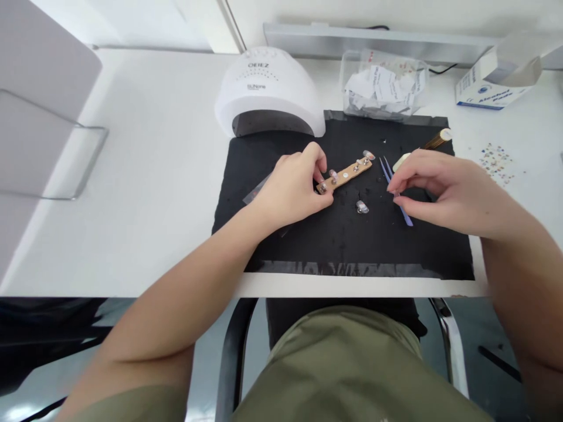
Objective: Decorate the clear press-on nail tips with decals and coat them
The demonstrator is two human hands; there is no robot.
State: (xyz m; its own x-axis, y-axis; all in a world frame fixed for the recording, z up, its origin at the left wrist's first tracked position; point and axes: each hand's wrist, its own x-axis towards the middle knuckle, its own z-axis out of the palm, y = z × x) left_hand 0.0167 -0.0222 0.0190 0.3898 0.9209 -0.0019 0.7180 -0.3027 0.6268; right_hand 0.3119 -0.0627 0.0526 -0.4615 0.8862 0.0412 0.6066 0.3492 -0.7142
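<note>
My left hand (301, 181) grips the near left end of a narrow tan strip (350, 172), which carries several small shiny nail-like pieces on little stands. One loose shiny piece (362, 207) lies on the black mat (343, 240) just below the strip. Over the mat's right side, my right hand (444, 187) is pinched at the fingertips around something tiny that I cannot make out. Blue tweezers (386, 170) lie beneath those fingertips, their points toward the back. Partly under my left hand is a clear plastic piece (256, 190).
A white dome lamp (272, 88) stands behind the mat. Beside it are a clear tub of papers (382, 88) and an open alcohol-pad box (495, 82). Small gems (496, 164) are scattered at the right. A brown-handled item (437, 139) lies behind my right hand; a wire stand (90, 158) is far left.
</note>
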